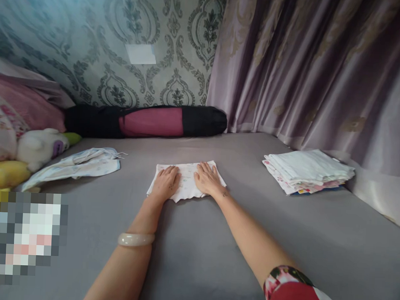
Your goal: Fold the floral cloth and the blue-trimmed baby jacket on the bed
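Note:
A small white cloth (186, 181) with a faint print lies on the grey bed sheet (195, 251), its near edge wavy. My left hand (167, 182) rests flat on the cloth's left part, fingers stretched away from me. On its right part lies my right hand (208, 178), palm down with the fingers spread a little. Both hands press on the fabric without gripping it. Whatever is under the palms is hidden.
Folded cloths (308, 170) are stacked at the right, by the curtain (256, 73). On the left lie a pale garment with strings (83, 162) and a white plush toy (37, 147). A long black and pink bolster (151, 121) lies along the wall. The lower left corner is pixelated.

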The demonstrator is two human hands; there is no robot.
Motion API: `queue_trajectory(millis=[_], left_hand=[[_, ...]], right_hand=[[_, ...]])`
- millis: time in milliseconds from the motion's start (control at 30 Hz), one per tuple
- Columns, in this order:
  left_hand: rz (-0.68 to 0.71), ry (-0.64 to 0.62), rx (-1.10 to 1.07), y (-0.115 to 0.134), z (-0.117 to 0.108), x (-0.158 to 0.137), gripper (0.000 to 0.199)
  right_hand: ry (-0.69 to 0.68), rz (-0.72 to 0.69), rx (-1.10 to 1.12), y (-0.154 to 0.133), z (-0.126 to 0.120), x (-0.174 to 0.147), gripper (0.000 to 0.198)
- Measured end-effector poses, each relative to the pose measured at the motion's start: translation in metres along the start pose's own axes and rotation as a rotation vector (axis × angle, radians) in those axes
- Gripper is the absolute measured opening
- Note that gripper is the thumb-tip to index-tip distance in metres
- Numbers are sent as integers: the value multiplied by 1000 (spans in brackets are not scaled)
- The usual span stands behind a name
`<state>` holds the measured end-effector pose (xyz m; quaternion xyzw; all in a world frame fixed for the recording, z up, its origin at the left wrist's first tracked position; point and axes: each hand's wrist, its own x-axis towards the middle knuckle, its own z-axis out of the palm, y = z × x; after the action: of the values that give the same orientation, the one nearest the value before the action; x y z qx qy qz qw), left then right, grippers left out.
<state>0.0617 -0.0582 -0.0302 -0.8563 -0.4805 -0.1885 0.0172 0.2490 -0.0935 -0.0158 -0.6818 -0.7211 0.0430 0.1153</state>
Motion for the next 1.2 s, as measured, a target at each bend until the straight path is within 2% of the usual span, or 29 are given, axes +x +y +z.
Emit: queue_trajectory(millis=[167, 333, 467, 633, 767, 867, 1000, 1100, 1200], left_hand=[[-4, -11, 7, 2, -4, 0, 34], [-58, 32, 40, 1, -8, 0, 35], [-134, 52, 69, 1, -11, -2, 35], [-205, -5, 76, 4, -12, -4, 36], [-222, -10, 10, 0, -13, -3, 36], [-252, 10, -57, -9, -15, -2, 39], [-425, 78, -10, -23, -23, -2, 40], [-617, 34, 58, -31, -29, -5, 44], [-714, -15, 80, -37, -31, -8, 51]], right_hand=[[-14, 40, 6, 6, -10, -1, 54], [17, 106, -29, 18, -19, -3, 55], [-13, 111, -27, 22, -17, -3, 58], [-67, 115, 10, 23, -10, -3, 61], [-60, 112, 93, 28, -11, 2, 56], [-11, 165, 223, 38, -17, 11, 49], [57, 369, 330, 58, -26, 20, 41], [26, 461, 303, 73, -30, 19, 39], [-26, 507, 270, 79, -33, 14, 38]])
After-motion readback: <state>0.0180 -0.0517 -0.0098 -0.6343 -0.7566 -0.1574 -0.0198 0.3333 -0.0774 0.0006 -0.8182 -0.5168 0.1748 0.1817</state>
